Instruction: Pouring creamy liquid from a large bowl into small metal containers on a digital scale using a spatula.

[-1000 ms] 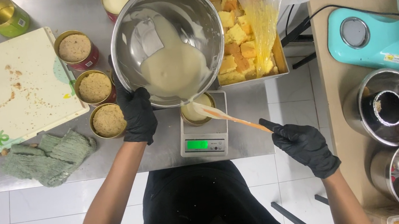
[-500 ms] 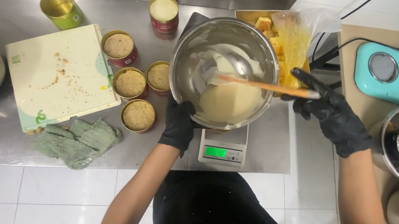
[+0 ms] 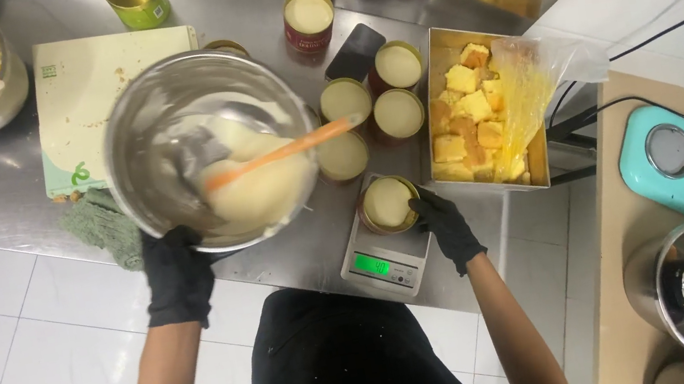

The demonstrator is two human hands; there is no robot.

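Spatula [image 3: 280,152] released; right hand [image 3: 447,225] now on tin [image 3: 388,204].

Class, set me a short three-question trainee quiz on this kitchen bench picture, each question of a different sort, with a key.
1. True or false: the left hand holds the steel bowl.
2. What does the right hand touch? A) the mixer B) the can on the scale C) the towel
3. Fill in: the orange spatula rests in the ____.

Key: 1 true; 2 B; 3 bowl
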